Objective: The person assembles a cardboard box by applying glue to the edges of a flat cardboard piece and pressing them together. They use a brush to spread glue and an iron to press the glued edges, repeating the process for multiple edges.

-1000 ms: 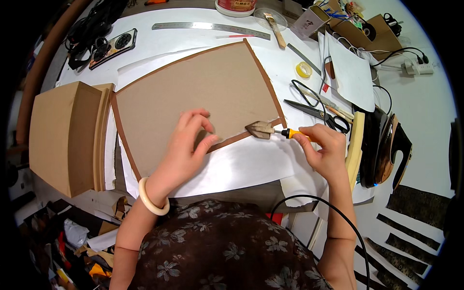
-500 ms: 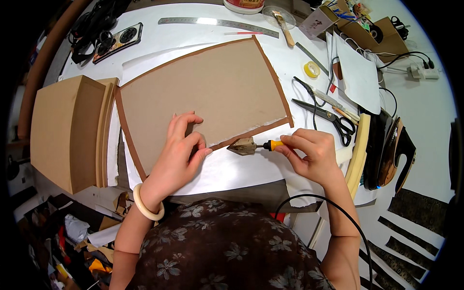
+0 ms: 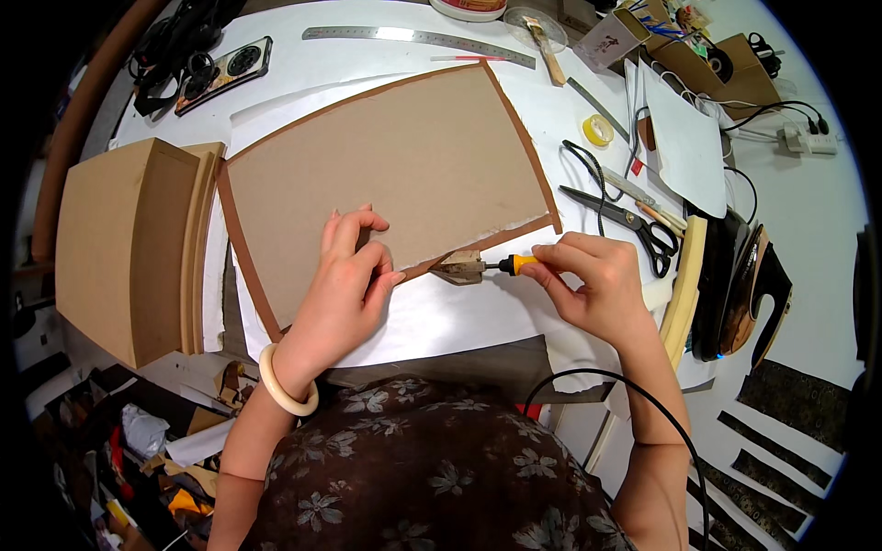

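Observation:
A large greyish-beige panel with brown border strips lies on the table. My left hand rests on its near edge, thumb and forefinger pinching the brown border strip, the other fingers bent over the panel. My right hand is closed round the yellow handle of a small iron with a pointed metal head. That head lies against the near border, just right of my left fingertips. A whitish ragged line runs along this border further right.
Brown box-like forms stand at the left. Black scissors, yellow tape and a larger iron lie at the right. A steel ruler, a phone and a brush are at the back. A black cable crosses my right arm.
The iron's head has shifted slightly up and away from me, onto the near border. My left hand stays in nearly the same place, its fingers at the edge.

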Demonstrator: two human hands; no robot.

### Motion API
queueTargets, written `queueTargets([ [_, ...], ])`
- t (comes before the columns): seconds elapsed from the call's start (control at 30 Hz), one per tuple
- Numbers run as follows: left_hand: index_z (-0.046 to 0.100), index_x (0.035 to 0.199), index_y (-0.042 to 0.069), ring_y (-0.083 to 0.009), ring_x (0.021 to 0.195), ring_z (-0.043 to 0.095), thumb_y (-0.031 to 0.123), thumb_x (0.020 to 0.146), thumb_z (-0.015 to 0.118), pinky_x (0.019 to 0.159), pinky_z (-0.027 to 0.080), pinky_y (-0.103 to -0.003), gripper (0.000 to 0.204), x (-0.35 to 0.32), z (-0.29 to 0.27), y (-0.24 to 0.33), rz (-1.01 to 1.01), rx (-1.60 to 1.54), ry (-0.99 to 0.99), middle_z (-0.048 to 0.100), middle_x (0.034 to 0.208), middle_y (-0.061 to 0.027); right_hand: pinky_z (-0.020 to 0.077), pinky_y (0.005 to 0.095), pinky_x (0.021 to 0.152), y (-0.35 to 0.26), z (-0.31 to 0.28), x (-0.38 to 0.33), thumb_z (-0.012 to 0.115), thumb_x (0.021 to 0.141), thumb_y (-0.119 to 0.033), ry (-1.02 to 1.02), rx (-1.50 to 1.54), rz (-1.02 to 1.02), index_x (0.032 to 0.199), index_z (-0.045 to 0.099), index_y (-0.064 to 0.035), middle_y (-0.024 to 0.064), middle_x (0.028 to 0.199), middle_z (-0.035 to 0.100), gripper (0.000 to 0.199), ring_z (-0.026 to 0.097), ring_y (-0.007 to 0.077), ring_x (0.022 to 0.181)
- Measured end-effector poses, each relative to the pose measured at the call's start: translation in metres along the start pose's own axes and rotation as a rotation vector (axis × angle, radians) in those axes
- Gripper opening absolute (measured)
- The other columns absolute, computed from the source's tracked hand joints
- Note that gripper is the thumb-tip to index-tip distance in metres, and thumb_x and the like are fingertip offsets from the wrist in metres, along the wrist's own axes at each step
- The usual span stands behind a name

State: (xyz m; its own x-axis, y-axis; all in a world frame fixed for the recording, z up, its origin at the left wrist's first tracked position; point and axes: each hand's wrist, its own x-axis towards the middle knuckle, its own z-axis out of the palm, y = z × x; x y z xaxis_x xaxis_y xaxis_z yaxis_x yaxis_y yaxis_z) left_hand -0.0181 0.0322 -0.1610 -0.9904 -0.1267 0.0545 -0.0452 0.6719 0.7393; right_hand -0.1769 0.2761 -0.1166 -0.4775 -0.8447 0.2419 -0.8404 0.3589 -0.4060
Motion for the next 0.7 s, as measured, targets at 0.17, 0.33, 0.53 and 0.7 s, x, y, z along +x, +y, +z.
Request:
queueTargets([
  [0.17, 0.053, 0.082, 0.001, -0.0406, 0.131, 0.04, 0.002, 0.084, 0.067, 0.113, 0.025, -0.053, 0.015, 0.001, 0.001, 0.0, 0.011, 0.004, 0.009, 0.045, 0.123, -0.0149, 0.0424, 0.0293, 0.045, -0.001, 0.0, 0.005, 0.078, 0.079, -0.018, 0.045, -0.045, 0.011, 0.08, 0.069, -0.0081, 0.0027, 0.066, 0.063, 0.013, 0.059, 0.0196, 0.051],
  [0.33, 0.052, 0.082, 0.001, -0.041, 0.129, 0.04, 0.001, 0.083, 0.067, 0.112, 0.026, -0.055, 0.015, 0.002, 0.011, 0.0, 0.01, -0.025, 0.045, 0.045, 0.123, -0.0149, 0.0431, 0.0283, 0.047, -0.003, -0.005, 0.001, 0.078, 0.079, -0.018, 0.163, 0.009, 0.078, 0.08, 0.069, -0.0077, 0.0047, 0.067, 0.065, 0.014, 0.06, 0.0201, 0.051],
  [0.53, 0.051, 0.083, 0.001, -0.0438, 0.128, 0.039, 0.001, 0.084, 0.065, 0.112, 0.025, -0.058, 0.014, 0.007, 0.021, 0.005, 0.019, 0.001, 0.097, 0.044, 0.121, -0.0162, 0.0372, 0.0303, 0.043, 0.002, -0.007, 0.0, 0.08, 0.074, -0.014, 0.011, 0.025, -0.069, 0.068, 0.059, -0.0079, 0.0028, 0.059, 0.056, 0.022, 0.054, 0.0197, 0.048],
  [0.7, 0.051, 0.082, 0.0, -0.044, 0.129, 0.039, 0.0, 0.084, 0.065, 0.112, 0.024, -0.057, 0.014, 0.007, 0.02, 0.005, 0.017, 0.004, 0.09, 0.044, 0.12, -0.0164, 0.0419, 0.0278, 0.045, 0.005, -0.005, 0.006, 0.083, 0.069, -0.009, -0.041, 0.006, -0.087, 0.071, 0.064, -0.0029, 0.0063, 0.062, 0.062, 0.02, 0.06, 0.0195, 0.052],
])
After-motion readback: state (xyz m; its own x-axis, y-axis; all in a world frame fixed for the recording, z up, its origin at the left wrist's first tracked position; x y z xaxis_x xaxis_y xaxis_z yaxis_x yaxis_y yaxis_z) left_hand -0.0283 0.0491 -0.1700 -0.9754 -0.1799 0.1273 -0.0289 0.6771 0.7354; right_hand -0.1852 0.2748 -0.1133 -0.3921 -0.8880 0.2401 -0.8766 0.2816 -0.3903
